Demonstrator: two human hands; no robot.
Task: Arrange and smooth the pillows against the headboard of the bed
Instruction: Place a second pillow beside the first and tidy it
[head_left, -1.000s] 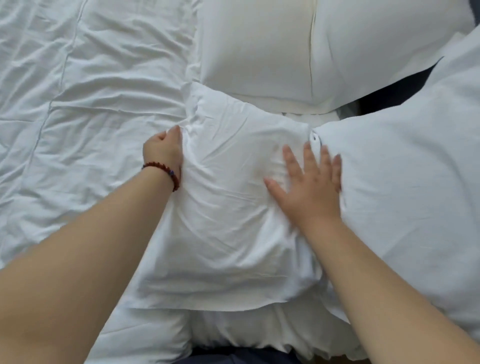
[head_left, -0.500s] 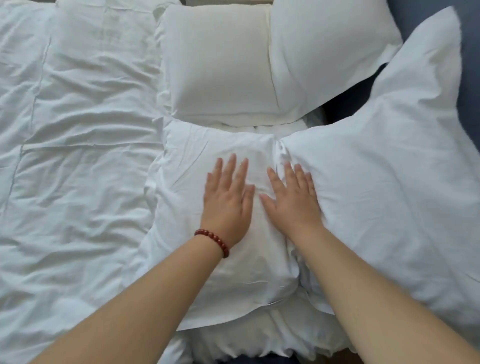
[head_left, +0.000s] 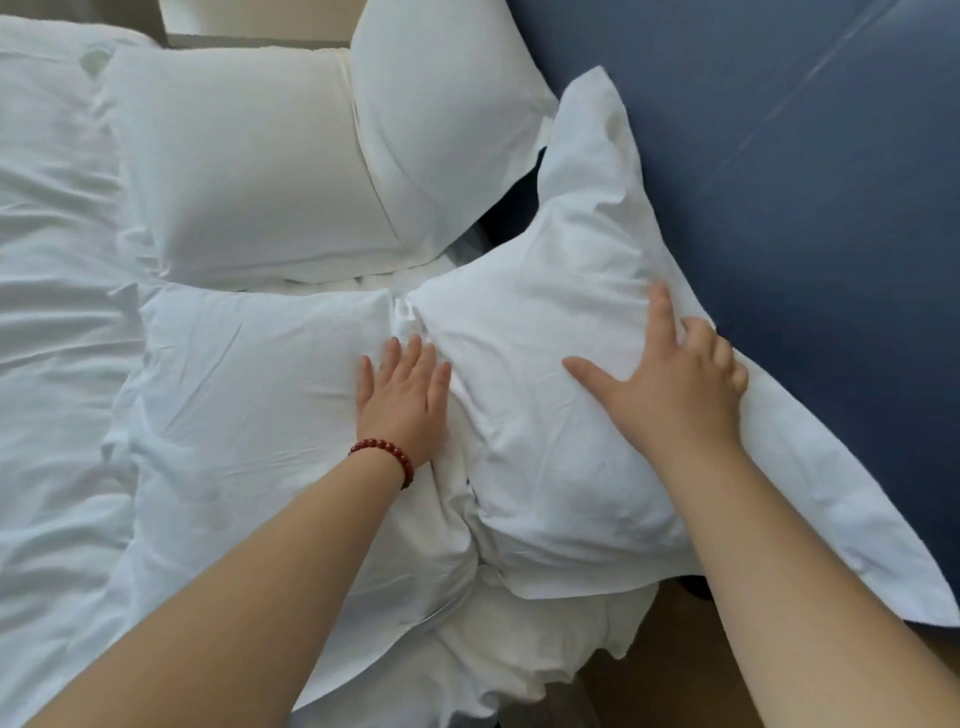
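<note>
- We see the left hand (head_left: 402, 400) lying palm down with its fingers straight and close together, holding nothing.
- It rests on the right edge of the near left pillow (head_left: 244, 415), just beside the seam where that pillow meets its neighbour.
- A red bead bracelet (head_left: 387, 457) circles the left wrist.
- The right hand (head_left: 675, 387) is spread wide, thumb stretched out to the left, palm pressing on the near right pillow (head_left: 540, 374).
- Its fingers (head_left: 662, 317) reach the pillow's far edge next to the headboard (head_left: 789, 182). They look lightly bent there, and we cannot tell whether the tips hook over the edge. We see no cloth pinched or gripped.
- The near right pillow leans tilted against the blue headboard, one corner pointing up along it and its loose flap trailing down toward the lower right.
- The near left pillow lies flat on the bed, touching the near right pillow along one side, its case creased.
- Beyond these two we see two more white pillows: a far left pillow (head_left: 249, 166) lying flat, and a far right pillow (head_left: 441, 109) overlapping it and resting near the headboard.
- A rumpled white duvet (head_left: 57, 322) covers the bed to the left of all the pillows.
- Bunched white bedding (head_left: 519, 639) hangs below the two near pillows, at the edge of the bed.
- A strip of brown floor (head_left: 649, 696) shows under it, between the forearms.
</note>
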